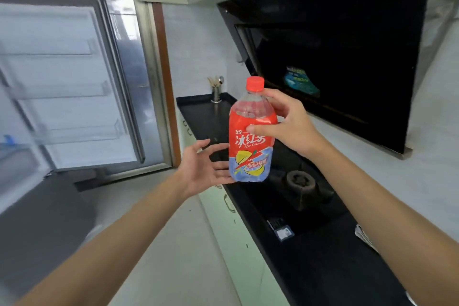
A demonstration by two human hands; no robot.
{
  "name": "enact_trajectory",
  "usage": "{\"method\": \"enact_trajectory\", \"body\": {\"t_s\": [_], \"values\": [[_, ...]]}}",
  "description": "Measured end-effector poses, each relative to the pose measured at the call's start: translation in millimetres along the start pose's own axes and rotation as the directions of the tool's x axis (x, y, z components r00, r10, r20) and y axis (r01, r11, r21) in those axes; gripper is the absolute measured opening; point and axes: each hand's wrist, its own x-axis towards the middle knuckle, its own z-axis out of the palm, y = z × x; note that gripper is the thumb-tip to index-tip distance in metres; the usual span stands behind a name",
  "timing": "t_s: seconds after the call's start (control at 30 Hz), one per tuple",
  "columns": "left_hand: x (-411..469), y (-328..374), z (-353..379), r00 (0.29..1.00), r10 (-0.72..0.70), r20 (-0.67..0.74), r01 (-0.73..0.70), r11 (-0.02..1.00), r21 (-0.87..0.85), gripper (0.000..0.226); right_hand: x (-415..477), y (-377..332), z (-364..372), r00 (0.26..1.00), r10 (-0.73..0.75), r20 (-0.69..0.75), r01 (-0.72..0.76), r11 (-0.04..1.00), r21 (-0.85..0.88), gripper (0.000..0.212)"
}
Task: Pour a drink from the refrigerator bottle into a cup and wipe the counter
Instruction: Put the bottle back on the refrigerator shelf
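Open refrigerator door [64,82] swung out at left, walls off that side. Floor aisle [178,243] between door and green base cabinets [236,238] passable. Slanted black range hood [335,45] overhangs cooktop [260,204], cuts headroom at right. Burner grate [299,182] rises from cooktop under held ice tea bottle [250,136]. Far countertop [203,117] free up to utensil holder [216,93] in corner.

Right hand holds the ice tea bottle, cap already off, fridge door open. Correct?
No: the head view shows the red cap still on the ice tea bottle. The right hand does hold it, and the fridge door is open.
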Motion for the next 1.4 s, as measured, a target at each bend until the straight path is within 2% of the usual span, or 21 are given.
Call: {"method": "enact_trajectory", "body": {"t_s": [0.27, 0.53, 0.7, 1.03, 1.3, 1.4], "values": [[-63.9, 45.8, -100.1, 0.994, 0.063, -0.087, -0.074, 0.990, -0.121, 0.061, 59.5, -29.0, 102.8, 0.991, -0.012, 0.135, -0.004, 0.993, 0.117, 0.077], [-134.1, 98.8, -219.3, 0.978, 0.133, -0.160, -0.163, 0.968, -0.192, 0.073, 114.3, -75.4, 233.3, 0.964, -0.032, 0.263, -0.025, 0.977, 0.213, 0.067], [-179.1, 128.1, -284.8, 0.958, 0.171, -0.229, -0.221, 0.951, -0.217, 0.075, 138.0, -103.7, 312.6, 0.948, -0.061, 0.313, -0.024, 0.965, 0.261, 0.079], [-249.7, 157.7, -371.1, 0.902, 0.221, -0.371, -0.322, 0.916, -0.240, 0.069, 173.1, -133.6, 435.7, 0.878, -0.152, 0.454, -0.009, 0.943, 0.333, 0.070], [-267.8, 174.1, -427.6, 0.845, 0.276, -0.458, -0.429, 0.861, -0.273, 0.073, 216.9, -137.7, 507.8, 0.830, -0.179, 0.529, -0.053, 0.918, 0.393, 0.069], [-264.6, 187.4, -443.2, 0.823, 0.293, -0.487, -0.459, 0.848, -0.266, 0.076, 241.0, -136.3, 531.2, 0.808, -0.215, 0.549, -0.031, 0.914, 0.405, 0.063]]}}
